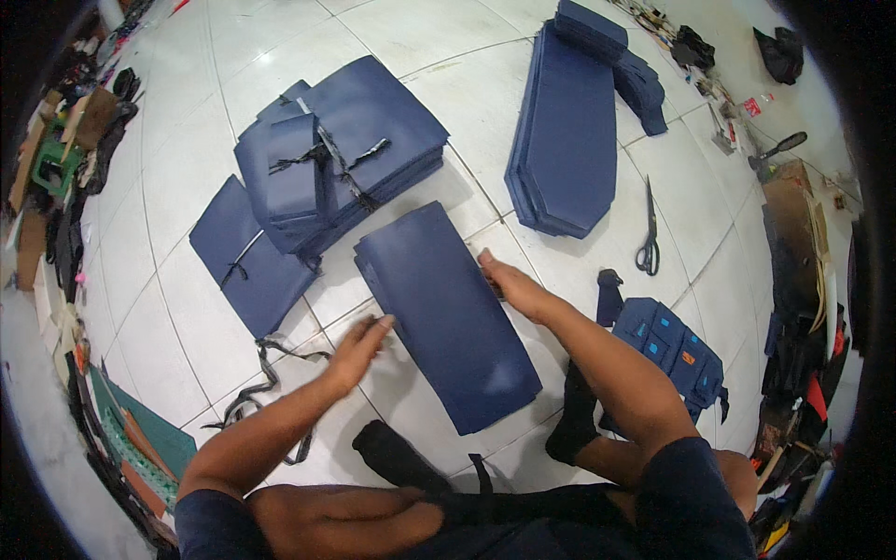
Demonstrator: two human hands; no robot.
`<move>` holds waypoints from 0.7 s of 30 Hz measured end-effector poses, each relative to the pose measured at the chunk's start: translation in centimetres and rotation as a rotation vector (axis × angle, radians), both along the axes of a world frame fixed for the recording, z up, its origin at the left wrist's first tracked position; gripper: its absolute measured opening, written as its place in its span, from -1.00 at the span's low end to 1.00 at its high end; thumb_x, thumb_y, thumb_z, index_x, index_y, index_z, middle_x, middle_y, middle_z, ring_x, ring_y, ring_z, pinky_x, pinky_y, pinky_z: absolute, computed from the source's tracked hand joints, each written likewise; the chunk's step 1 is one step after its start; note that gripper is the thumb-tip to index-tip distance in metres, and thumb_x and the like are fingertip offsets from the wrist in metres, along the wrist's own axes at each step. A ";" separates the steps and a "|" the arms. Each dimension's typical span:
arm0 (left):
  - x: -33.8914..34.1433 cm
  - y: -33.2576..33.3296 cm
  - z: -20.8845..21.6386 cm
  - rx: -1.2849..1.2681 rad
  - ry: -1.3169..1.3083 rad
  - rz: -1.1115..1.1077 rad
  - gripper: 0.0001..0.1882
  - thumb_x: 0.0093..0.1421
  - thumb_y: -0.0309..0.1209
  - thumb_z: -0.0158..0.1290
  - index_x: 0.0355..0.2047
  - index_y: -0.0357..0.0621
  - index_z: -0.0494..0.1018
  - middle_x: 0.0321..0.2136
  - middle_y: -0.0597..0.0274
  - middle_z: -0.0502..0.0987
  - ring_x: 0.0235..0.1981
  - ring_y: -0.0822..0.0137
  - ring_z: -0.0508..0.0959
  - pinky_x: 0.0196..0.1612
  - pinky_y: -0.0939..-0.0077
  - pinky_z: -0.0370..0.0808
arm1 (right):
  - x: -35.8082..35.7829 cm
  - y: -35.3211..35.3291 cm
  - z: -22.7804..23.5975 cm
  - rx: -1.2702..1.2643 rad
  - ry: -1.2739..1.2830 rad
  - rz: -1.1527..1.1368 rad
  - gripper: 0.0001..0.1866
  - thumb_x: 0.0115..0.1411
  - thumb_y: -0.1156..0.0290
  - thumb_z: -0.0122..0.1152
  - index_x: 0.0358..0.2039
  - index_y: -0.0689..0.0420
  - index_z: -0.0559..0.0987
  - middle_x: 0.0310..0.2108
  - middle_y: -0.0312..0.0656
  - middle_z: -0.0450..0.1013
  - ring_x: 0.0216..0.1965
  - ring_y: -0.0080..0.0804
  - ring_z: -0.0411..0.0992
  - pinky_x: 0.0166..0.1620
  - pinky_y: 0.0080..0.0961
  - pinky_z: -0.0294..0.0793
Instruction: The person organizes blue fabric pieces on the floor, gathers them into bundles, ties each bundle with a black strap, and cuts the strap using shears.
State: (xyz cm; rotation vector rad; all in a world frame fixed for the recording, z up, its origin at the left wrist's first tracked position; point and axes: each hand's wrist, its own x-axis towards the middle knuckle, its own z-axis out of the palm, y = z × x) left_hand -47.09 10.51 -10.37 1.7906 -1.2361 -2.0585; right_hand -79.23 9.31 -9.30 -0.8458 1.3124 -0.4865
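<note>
A stack of long navy blue sheets point(446, 317), fabric or foam panels by their look, lies slantwise on the floor in front of me. My left hand point(359, 353) is at its left edge, fingers apart and their tips close to the sheets. On the opposite side, my right hand point(513, 285) is by the right edge, thumb raised and the other fingers partly hidden. Neither hand is wrapped round the stack. Whether the fingertips touch it, I cannot tell.
Tied bundles of navy panels point(373, 121) and a flatter tied bundle point(247, 257) lie far left. Pointed navy panels point(569, 140) are stacked far right. Black scissors point(649, 245), a navy pocketed piece point(667, 350) and black straps point(264, 378) rest on the tiles. Clutter lines both sides.
</note>
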 end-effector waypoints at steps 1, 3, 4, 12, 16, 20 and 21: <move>-1.9 0.5 0.5 0.101 0.063 0.074 0.17 0.10 0.32 0.06 0.35 -0.41 -0.08 0.19 -0.16 0.27 0.17 0.07 0.31 0.20 0.22 0.28 | 1.0 -0.2 -0.2 -0.060 -0.002 -0.013 -0.12 0.37 -0.29 -0.38 0.30 0.31 0.22 0.25 0.07 0.26 0.28 -0.17 0.21 0.30 -0.34 0.14; -4.3 1.1 2.3 0.195 0.164 0.121 0.35 0.03 0.36 0.11 0.37 -0.44 -0.34 0.35 -0.23 -0.02 0.39 -0.02 0.02 0.33 0.01 0.09 | 2.2 -1.6 0.6 0.096 -0.078 -0.082 -0.09 0.35 -0.31 -0.36 0.31 0.32 0.19 0.25 0.08 0.26 0.27 -0.14 0.23 0.29 -0.32 0.15; -4.6 0.9 2.1 0.179 0.148 0.139 0.32 0.03 0.34 0.13 0.36 -0.46 -0.30 0.34 -0.23 0.00 0.37 -0.03 0.05 0.33 0.02 0.10 | 2.7 -2.2 1.1 0.172 -0.114 -0.116 -0.08 0.34 -0.32 -0.35 0.32 0.32 0.18 0.25 0.09 0.26 0.26 -0.13 0.24 0.29 -0.32 0.16; -6.3 0.0 -1.9 0.168 0.307 0.269 0.00 0.14 0.08 0.18 0.28 -0.50 0.05 0.23 -0.14 0.27 0.24 0.07 0.29 0.31 0.27 0.18 | 4.9 -2.7 -4.7 0.082 -0.032 -0.095 0.07 0.20 -0.45 -0.18 0.25 0.41 0.25 0.19 0.22 0.29 0.21 -0.05 0.30 0.25 -0.23 0.22; -5.9 0.3 -0.9 0.104 0.282 0.314 -0.10 0.19 0.05 0.15 0.29 -0.41 0.11 0.24 -0.06 0.27 0.23 0.07 0.30 0.28 0.25 0.23 | 5.7 -3.0 -2.9 0.121 -0.107 -0.108 0.01 0.21 -0.42 -0.16 0.25 0.35 0.29 0.18 0.14 0.33 0.21 -0.05 0.30 0.25 -0.24 0.22; -3.6 -1.2 0.6 0.270 0.132 0.133 -0.02 0.13 0.15 0.16 0.29 -0.37 0.12 0.22 -0.10 0.26 0.22 0.00 0.31 0.26 0.21 0.25 | -0.9 -2.3 -2.6 -0.153 0.196 0.113 -0.12 0.19 -0.28 0.03 0.22 0.26 0.33 0.16 0.08 0.34 0.18 0.00 0.31 0.22 -0.22 0.27; -2.2 -1.6 0.4 0.276 0.077 0.058 -0.03 0.06 0.13 0.21 0.26 -0.33 0.16 0.11 -0.13 0.33 0.13 -0.10 0.36 0.19 0.18 0.32 | -3.1 -1.5 -4.0 -0.295 0.433 0.216 -0.18 0.18 -0.22 0.11 0.20 0.23 0.36 0.14 0.06 0.34 0.16 0.01 0.31 0.20 -0.22 0.29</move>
